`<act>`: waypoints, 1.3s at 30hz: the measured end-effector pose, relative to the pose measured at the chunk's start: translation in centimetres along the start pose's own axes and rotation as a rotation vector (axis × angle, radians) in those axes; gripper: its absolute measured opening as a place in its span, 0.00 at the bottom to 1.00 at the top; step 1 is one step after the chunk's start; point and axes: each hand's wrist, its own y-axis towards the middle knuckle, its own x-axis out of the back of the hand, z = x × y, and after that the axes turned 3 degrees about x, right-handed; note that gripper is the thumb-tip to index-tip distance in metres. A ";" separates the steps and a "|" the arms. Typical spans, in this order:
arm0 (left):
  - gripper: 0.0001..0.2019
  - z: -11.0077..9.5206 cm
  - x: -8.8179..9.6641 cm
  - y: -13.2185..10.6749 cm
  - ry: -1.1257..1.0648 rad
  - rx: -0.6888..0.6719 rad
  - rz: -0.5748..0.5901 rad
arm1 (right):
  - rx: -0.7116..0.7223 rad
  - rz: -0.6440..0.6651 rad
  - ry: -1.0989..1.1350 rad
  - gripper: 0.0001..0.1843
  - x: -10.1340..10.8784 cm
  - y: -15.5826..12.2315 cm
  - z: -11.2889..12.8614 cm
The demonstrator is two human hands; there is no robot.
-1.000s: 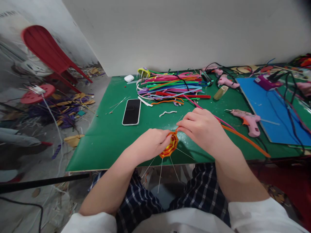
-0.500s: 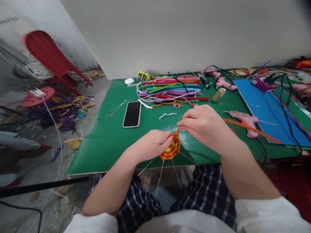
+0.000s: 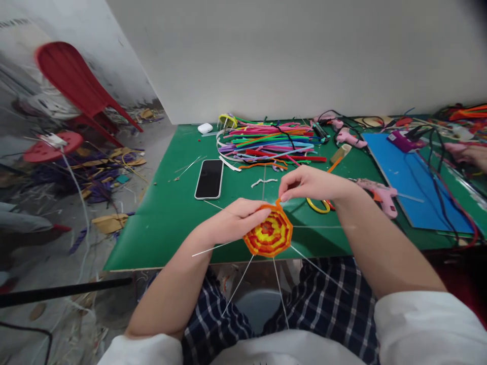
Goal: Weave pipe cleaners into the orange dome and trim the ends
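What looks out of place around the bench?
Mostly the floor at left: purple and tan scraps lie strewn across it, untidy. On the green table, a crooked white strip lies apart from the colored bundle, like a stray. The woven disc shows no obvious damage.

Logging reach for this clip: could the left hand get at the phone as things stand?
Probably yes: the phone lies uncovered just beyond the left hand, with only a thin white spoke between, though that hand holds the woven disc.
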 end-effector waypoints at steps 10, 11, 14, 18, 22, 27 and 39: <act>0.15 1.8 0.0 0.6 -0.399 0.147 -0.237 | -0.030 -0.336 0.218 0.11 -3.4 -1.4 -1.3; 0.15 1.9 0.0 0.7 -0.434 0.156 -0.248 | -0.030 -0.348 0.231 0.10 -3.5 -1.4 -1.4; 0.15 2.3 0.1 0.9 -0.449 0.175 -0.283 | -0.030 -0.375 0.218 0.10 -3.6 -1.6 -1.2; 0.15 2.9 0.0 1.1 -0.404 0.180 -0.355 | -0.008 -0.362 0.185 0.08 -3.6 -1.8 -0.8; 0.14 3.5 -0.1 1.4 -0.419 0.176 -0.382 | -0.003 -0.390 0.198 0.09 -3.9 -1.7 -0.8; 0.14 3.7 -0.2 1.9 -0.393 0.167 -0.414 | -0.035 -0.438 0.165 0.11 -4.5 -1.4 -0.9; 0.22 3.9 -0.2 1.8 -0.458 0.100 -0.330 | -0.003 -0.620 0.190 0.10 -5.2 -0.5 -1.9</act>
